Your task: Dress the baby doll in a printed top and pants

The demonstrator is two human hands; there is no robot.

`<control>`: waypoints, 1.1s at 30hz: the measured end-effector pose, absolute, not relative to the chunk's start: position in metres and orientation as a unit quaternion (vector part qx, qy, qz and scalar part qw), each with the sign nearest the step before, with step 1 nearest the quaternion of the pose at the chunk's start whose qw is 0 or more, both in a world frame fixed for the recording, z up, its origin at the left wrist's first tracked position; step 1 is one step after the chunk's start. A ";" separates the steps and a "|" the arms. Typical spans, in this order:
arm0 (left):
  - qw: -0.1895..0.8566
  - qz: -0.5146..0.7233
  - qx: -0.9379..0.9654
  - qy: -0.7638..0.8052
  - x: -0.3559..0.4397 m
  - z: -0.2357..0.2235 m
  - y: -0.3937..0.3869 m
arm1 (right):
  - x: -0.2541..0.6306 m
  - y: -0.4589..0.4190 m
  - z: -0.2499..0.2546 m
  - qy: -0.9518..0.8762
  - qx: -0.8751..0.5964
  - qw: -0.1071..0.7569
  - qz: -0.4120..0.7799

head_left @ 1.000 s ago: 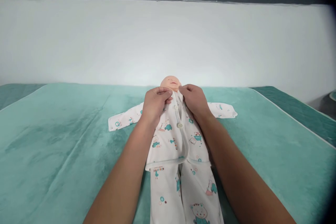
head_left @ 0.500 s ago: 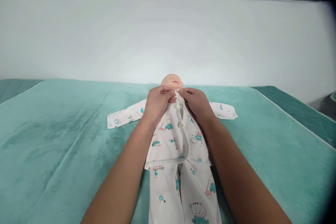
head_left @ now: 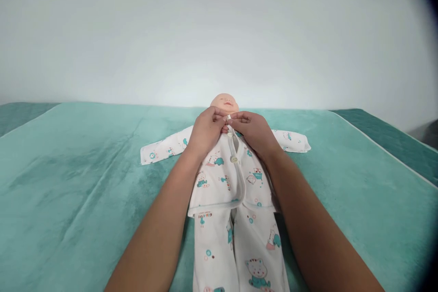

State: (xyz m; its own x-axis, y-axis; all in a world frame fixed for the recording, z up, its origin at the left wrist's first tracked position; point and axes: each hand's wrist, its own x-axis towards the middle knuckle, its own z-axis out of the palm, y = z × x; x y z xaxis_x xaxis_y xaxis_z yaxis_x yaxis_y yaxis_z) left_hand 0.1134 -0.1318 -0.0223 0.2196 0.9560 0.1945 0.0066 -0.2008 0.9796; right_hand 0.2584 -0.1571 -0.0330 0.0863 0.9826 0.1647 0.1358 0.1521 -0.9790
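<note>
A baby doll (head_left: 225,101) lies on its back, dressed in a white printed baby jacket (head_left: 219,187) and matching trousers (head_left: 215,251). My left hand (head_left: 207,131) pinches the left front edge of the jacket at the collar, just below the doll's chin. From the other side my right hand (head_left: 252,128) pinches the collar too, its fingertips meeting those of the left. A pale button (head_left: 234,159) shows on the front edge lower down, with a gap in the cloth above it. Fingers hide the top fastening. Both sleeves stretch out sideways.
A teal plush cover (head_left: 85,182) spreads under the doll, with darker teal strips along both far sides. Behind it rises a white wall (head_left: 219,41) with a dark band on top. A dark object sits at the far right edge.
My right fingertips have moved left, closing on the collar against my left fingertips. The two collar edges are now together. The view has shifted slightly.
</note>
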 end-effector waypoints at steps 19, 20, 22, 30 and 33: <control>0.381 0.433 0.697 0.426 0.111 -0.022 -0.135 | 0.254 -0.157 -0.026 -0.608 -0.593 0.439 0.293; 0.379 0.434 0.696 0.428 0.111 -0.023 -0.135 | 0.252 -0.157 -0.027 -0.614 -0.596 0.436 0.280; 0.373 0.436 0.696 0.432 0.111 -0.024 -0.134 | 0.250 -0.158 -0.027 -0.633 -0.602 0.424 0.237; 0.402 0.452 0.679 0.416 0.111 -0.029 -0.131 | 0.238 -0.164 -0.024 -0.698 -0.622 0.351 0.048; 0.415 0.461 0.672 0.405 0.111 -0.030 -0.133 | 0.236 -0.165 -0.026 -0.703 -0.624 0.340 0.017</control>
State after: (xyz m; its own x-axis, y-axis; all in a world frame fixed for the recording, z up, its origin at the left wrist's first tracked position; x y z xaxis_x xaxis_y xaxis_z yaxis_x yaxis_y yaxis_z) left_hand 0.1109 -0.1325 -0.0295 0.2480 0.9264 0.2834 0.1614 -0.3279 0.9308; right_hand 0.2365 -0.1651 -0.0262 0.0097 0.8892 0.4575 0.8658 0.2214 -0.4487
